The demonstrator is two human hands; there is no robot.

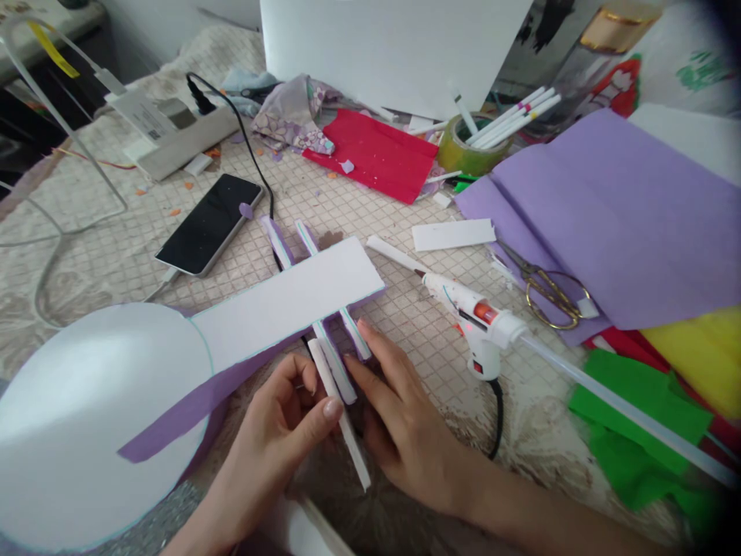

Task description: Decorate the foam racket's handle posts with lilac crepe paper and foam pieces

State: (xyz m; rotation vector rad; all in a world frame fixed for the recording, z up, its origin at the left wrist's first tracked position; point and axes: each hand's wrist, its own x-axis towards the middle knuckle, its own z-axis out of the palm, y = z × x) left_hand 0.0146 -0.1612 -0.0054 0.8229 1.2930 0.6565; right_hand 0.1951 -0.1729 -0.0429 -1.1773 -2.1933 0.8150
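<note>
My left hand pinches a loose white strip between thumb and fingers. Beside it my right hand has its fingers stretched out, the fingertips at the ends of two narrow purple-edged strips. These strips pass beneath a long white board, sticking out on both sides. The board joins a big white disc on the left. A purple paper strip runs along the board's lower edge and lies over the disc. My right thumb is mostly hidden.
A white glue gun with a long glue stick lies to the right. Scissors rest by purple sheets. A phone, a power strip, red fabric and a tape roll holding pens are farther back.
</note>
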